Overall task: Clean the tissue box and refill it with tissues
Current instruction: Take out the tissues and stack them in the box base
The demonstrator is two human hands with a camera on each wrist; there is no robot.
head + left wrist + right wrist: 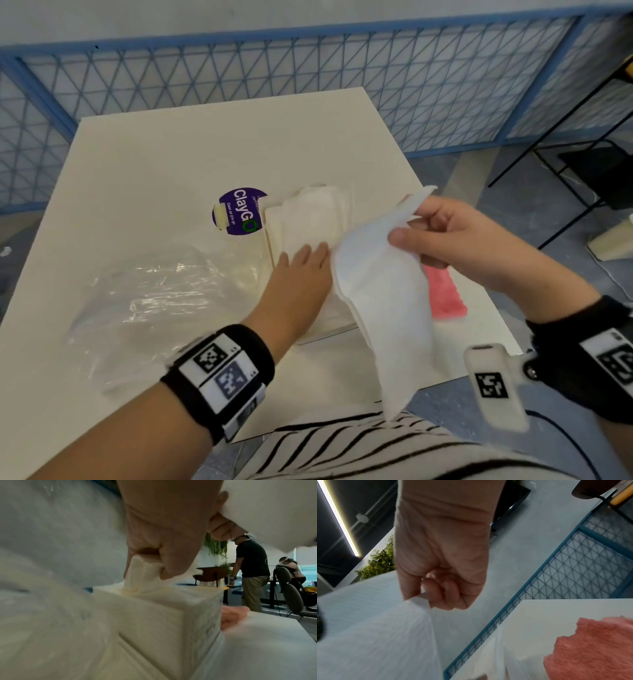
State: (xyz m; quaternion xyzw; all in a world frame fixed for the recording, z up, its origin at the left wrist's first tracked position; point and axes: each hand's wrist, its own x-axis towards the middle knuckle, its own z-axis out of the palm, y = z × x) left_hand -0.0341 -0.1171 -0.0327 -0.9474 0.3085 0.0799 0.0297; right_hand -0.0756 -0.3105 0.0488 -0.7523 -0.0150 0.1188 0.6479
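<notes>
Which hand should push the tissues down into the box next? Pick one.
Left. The left hand already pinches the tissues at the tissue box opening; the right hand holds a loose white sheet up.

The counter [144, 164] looks matt and smooth. The tissue [383, 291] is soft, faintly ribbed paper. The bag [144, 301] is glossy clear plastic, crinkled. The cloth [597, 646] is pink, fuzzy. The box [154, 615] looks matt cream.
</notes>
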